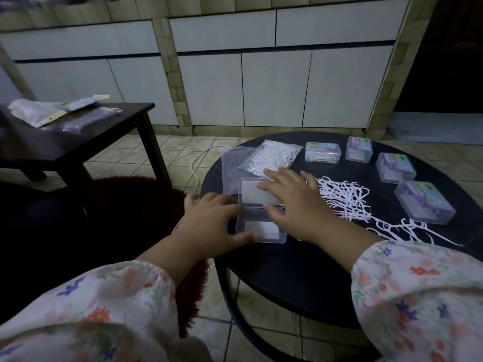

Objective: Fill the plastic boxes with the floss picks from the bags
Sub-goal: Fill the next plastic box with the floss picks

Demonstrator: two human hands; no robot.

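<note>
An open clear plastic box lies at the left edge of the round black table, lid flipped back, with no picks showing inside. My left hand holds the box's left side, thumb along its front edge. My right hand hovers flat over the lid with fingers spread, holding nothing. Loose white floss picks lie in a pile to the right. A clear bag of floss picks sits behind the box, next to an empty-looking bag.
Several closed filled boxes curve along the table's far right rim. A dark side table with more bags stands at left. A white cable lies on the tiled floor.
</note>
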